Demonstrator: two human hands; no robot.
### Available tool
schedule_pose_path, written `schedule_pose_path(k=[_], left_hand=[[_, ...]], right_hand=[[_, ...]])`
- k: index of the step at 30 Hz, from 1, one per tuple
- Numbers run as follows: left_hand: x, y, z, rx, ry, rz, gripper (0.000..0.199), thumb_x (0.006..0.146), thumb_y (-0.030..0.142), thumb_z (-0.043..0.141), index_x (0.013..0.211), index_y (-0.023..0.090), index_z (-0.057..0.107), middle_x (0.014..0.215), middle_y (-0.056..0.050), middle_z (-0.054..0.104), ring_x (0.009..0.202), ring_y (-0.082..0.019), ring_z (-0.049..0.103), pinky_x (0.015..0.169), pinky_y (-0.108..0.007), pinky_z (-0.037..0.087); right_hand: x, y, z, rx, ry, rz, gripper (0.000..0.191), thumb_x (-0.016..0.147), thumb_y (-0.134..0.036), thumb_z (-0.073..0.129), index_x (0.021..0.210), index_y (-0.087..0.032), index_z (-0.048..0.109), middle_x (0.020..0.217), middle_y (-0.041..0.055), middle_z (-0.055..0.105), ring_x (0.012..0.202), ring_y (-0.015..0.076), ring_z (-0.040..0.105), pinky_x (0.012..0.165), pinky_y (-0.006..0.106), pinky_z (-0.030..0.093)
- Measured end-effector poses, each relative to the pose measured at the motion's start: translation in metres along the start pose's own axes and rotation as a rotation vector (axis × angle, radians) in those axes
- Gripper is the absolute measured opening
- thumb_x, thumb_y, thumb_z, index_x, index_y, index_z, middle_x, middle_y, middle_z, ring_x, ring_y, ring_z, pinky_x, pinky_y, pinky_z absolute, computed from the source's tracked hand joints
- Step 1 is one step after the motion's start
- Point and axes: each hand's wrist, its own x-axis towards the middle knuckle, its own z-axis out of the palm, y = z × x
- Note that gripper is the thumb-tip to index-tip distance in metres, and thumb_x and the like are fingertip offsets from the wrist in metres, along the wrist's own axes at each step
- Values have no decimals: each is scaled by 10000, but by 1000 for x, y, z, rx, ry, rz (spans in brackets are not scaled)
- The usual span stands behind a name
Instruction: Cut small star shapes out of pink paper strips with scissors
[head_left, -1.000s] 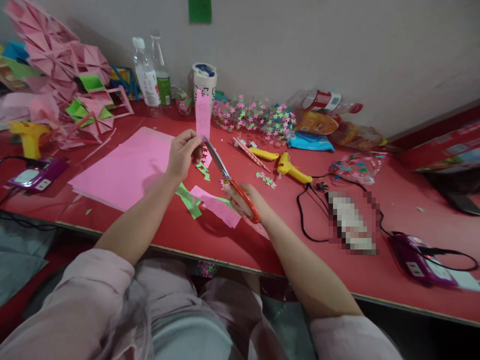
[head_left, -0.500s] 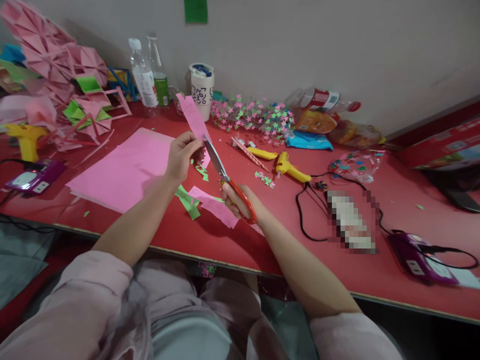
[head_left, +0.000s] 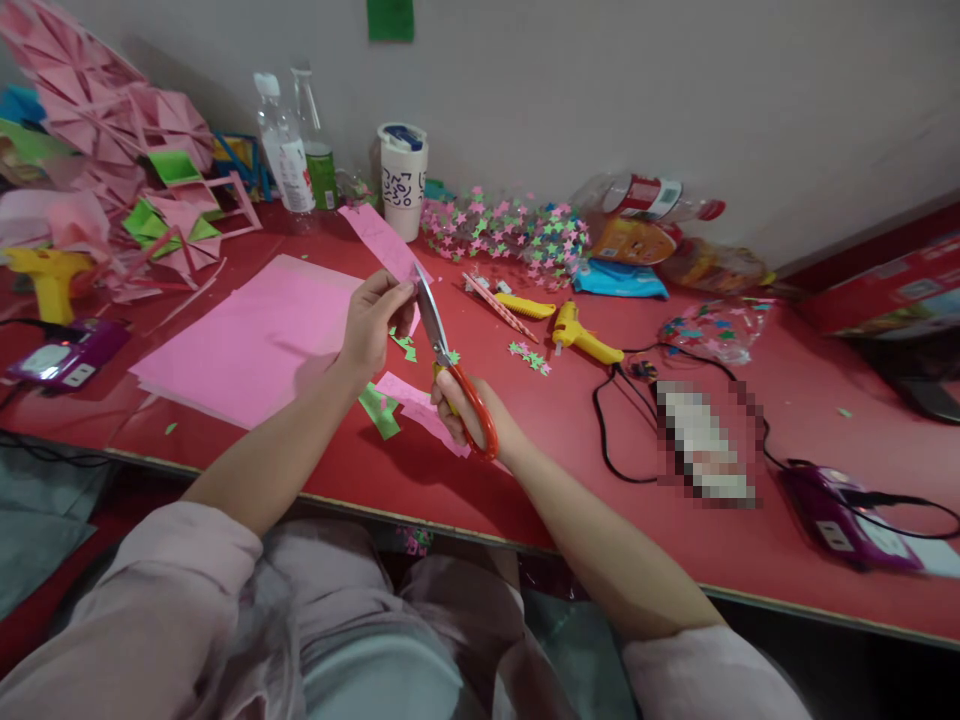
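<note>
Between the thumb and fingers of my left hand (head_left: 375, 318) is a strip of pink paper (head_left: 375, 238), its free end slanting up and left. My right hand (head_left: 472, 405) is closed round the red-orange handles of a pair of scissors (head_left: 436, 330). Their blades point up and away, with the tips against the strip's edge beside my left fingertips. Below my hands lie another pink strip (head_left: 409, 392) and a green paper scrap (head_left: 381, 412). Small green offcuts lie just behind my left fingers, partly hidden by them.
Pink sheets (head_left: 247, 335) lie to the left. Paper stars (head_left: 529, 356), a yellow cutter (head_left: 525, 305) and a yellow glue gun (head_left: 585, 335) with a black cord are on the right. Bottles (head_left: 285, 160), a white cup (head_left: 403, 185) and a star-filled bottle (head_left: 502, 235) line the wall.
The pink strip has tilted further left and lower. My left hand has shifted slightly right, and my right hand with the scissors slightly left, the blades now more upright.
</note>
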Motion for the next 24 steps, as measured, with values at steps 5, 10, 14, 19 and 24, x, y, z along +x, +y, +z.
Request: schedule_pose_path(k=[5, 10, 14, 19, 24], left_hand=[[-3, -2, 2, -4, 24, -32, 228, 768, 261, 579, 587, 191, 458, 426, 77, 446, 343, -25, 379, 333, -162, 265], [-2, -3, 1, 6, 23, -61, 244, 783, 287, 571, 599, 191, 445, 441, 74, 460, 352, -26, 394, 343, -164, 276], [-2, -5, 1, 14, 14, -75, 233, 777, 297, 574, 607, 191, 457, 447, 74, 473, 356, -22, 402, 349, -162, 281], [-2, -5, 2, 5, 16, -101, 213, 763, 280, 572, 600, 195, 465, 435, 71, 479, 341, -27, 399, 343, -172, 289], [-3, -3, 2, 25, 25, -103, 206, 761, 285, 567, 604, 196, 465, 439, 70, 478, 347, -28, 400, 349, -173, 294]], right_hand=[[1, 1, 1, -17, 13, -12, 410, 846, -583, 466, 701, -201, 423, 377, -108, 344, 263, 53, 334, 299, 185, 296], [1, 0, 1, -43, 23, -13, 410, 851, -581, 459, 702, -201, 422, 379, -104, 354, 265, 53, 341, 310, 187, 301], [0, -2, 1, -48, 25, 1, 402, 856, -571, 459, 704, -201, 416, 383, -105, 348, 276, 55, 344, 321, 189, 308], [-1, -5, 1, -57, 48, 14, 403, 857, -574, 455, 701, -206, 407, 389, -102, 340, 289, 58, 336, 329, 195, 305], [-1, -6, 0, -95, 57, 20, 385, 865, -546, 463, 694, -208, 399, 402, -96, 344, 301, 57, 335, 343, 200, 297]])
